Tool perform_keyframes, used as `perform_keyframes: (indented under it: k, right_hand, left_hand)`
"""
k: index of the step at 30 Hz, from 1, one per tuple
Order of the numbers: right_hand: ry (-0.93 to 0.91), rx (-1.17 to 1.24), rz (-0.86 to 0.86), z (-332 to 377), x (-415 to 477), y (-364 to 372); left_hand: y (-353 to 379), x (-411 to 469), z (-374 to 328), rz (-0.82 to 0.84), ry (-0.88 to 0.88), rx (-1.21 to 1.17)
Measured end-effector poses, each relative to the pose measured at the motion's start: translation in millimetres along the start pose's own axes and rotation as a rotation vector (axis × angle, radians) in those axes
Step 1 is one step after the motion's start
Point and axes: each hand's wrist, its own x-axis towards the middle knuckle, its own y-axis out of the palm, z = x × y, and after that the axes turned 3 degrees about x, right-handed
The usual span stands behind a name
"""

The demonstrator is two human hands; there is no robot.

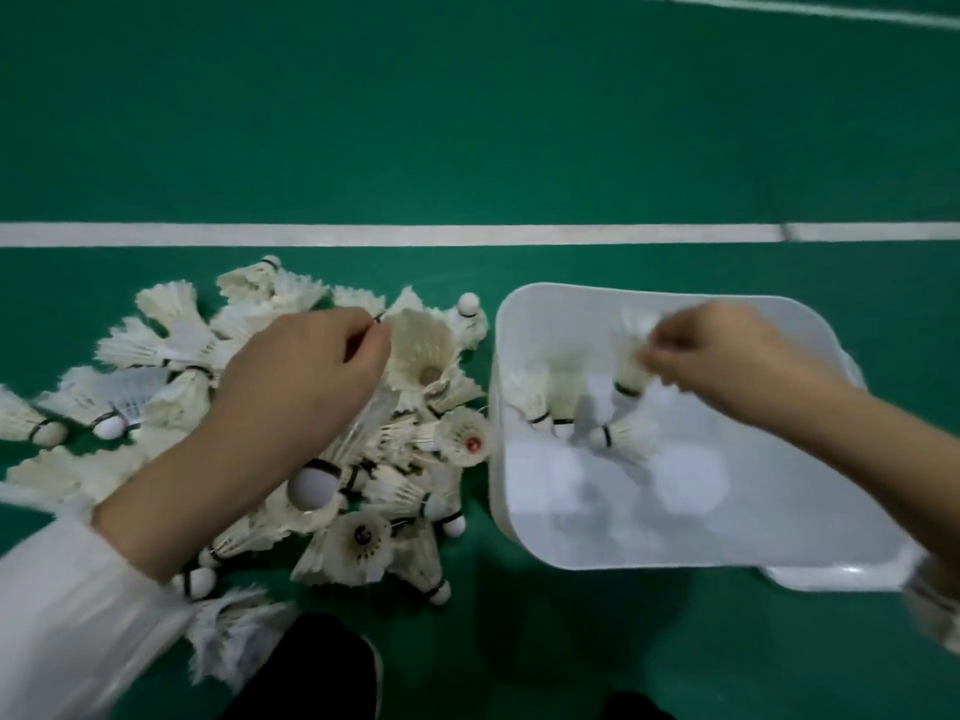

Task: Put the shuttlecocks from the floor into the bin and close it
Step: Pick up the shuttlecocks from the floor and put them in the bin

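Noted a pile of shuttlecocks (171, 356) heaped on the green floor (467, 122), just this side of a white line (415, 234) and reaching right up to the bin's left wall. Found the white bin (727, 537) open-topped, standing right of the heap, with a few shuttlecocks (540, 402) lying inside toward its far left. Logged the left hand (306, 376) down on the heap, white sleeve (62, 605) at the wrist, fingers curled, fingertips at the feather rim of an upturned cream shuttlecock (423, 350); could not tell whether pinched or merely touched. Logged the right hand (727, 356) above the bin's interior, fingertips pinched on the feathers of one shuttlecock (631, 371), cork end down (heavily blurred). Spotted a white piece (841, 579) past the bin's near right corner; lid or not, could not tell.
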Motion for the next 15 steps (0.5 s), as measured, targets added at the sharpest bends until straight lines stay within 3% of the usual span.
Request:
perform_keyframes:
  k: [4,6,11,15]
  right_hand:
    - [0.328,0.001,0.307,-78.7,9.6,50.1]
    - [0.425,0.102,0.366,-101.6,15.5,75.2]
    - [0.378,0.003,0.184,-114.1,37.5,105.1]
    - [0.262,0.126,0.083,-107.0,48.2,108.1]
  left_hand:
    - [19.8,-11.7,-2.9,0.071,-0.022,-0.001]
    - [27.8,-14.5,-2.2,0.108,-0.031,0.002]
    - [42.2,-18.2,-1.6,0.144,-0.059,0.022]
    - [49.4,-17.9,2.0,0.160,-0.056,0.031]
